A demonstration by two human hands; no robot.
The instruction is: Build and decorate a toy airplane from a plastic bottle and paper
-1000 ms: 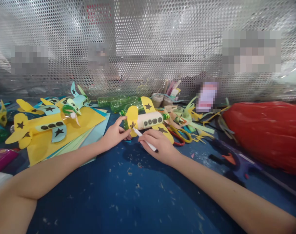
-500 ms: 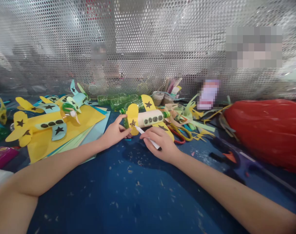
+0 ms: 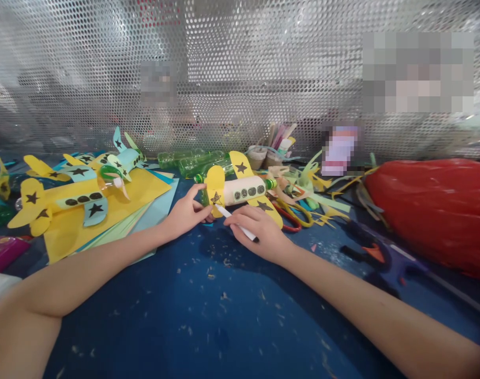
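Note:
A toy airplane (image 3: pixel 231 188) made from a green bottle lies in front of me, wrapped in pale paper with black round windows. Yellow paper wings and tail pieces carry black stars. The fingers and thumb of my left hand (image 3: pixel 185 215) grip its tail end. Pinched in my right hand (image 3: pixel 265 237) is a white marker (image 3: pixel 225 212) with a black end. Its tip meets the partly shaded star (image 3: pixel 216 197) on the yellow tail piece.
Finished-looking paper airplanes (image 3: pixel 74 195) stand at left on coloured sheets (image 3: pixel 145 208). Green bottles (image 3: pixel 204 162), scissors (image 3: pixel 303 213) and paper scraps (image 3: pixel 326 202) lie beyond my hands. On the right are a glue gun (image 3: pixel 400 258) and a red bag (image 3: pixel 433 210). Perforated metal (image 3: pixel 240 95) rises behind.
My right hand and the marker have shifted slightly left, the tip moving across the star on the tail. My left hand keeps its hold on the airplane.

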